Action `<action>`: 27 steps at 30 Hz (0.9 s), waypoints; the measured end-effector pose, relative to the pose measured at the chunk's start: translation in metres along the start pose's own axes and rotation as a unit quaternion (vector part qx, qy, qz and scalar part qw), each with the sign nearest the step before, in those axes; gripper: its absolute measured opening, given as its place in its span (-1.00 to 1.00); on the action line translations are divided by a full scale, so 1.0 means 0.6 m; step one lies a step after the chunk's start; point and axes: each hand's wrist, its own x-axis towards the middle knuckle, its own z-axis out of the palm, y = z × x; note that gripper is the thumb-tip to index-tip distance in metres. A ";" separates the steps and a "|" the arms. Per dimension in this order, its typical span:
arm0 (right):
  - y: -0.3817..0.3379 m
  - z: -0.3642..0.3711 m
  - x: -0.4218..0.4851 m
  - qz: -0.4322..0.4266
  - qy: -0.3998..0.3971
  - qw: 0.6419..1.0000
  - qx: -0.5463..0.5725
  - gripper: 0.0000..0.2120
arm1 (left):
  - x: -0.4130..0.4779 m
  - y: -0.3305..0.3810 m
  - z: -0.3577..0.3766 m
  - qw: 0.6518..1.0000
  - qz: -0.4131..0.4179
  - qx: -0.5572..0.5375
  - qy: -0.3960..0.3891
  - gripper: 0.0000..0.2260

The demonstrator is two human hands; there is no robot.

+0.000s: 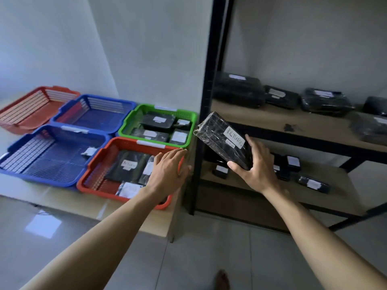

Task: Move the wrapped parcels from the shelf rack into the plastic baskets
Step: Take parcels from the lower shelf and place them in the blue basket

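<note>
1. My right hand (254, 172) grips a parcel (222, 141) marked RETURN, up in the air beside the rack (206, 80).
2. My left hand (167, 170) is flat and holds nothing, over the near red basket (83, 181).
3. That basket and the green basket (125, 126) are part full.
4. Many parcels (238, 91) sit on the rack, so I think lots is left to do.

Right-edge parcels (371, 127) cropped, shelf labels (276, 93) illegible

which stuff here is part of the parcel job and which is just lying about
Job: held parcel, right hand, left hand, shelf parcels, rack, near red basket, green basket, near blue basket.
Lying about: black scrap, table.
</note>
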 end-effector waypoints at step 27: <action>-0.454 0.434 0.188 -0.046 -0.177 0.983 0.021 -0.01 | -0.105 -0.501 -0.238 0.971 -0.227 0.069 0.017 -0.58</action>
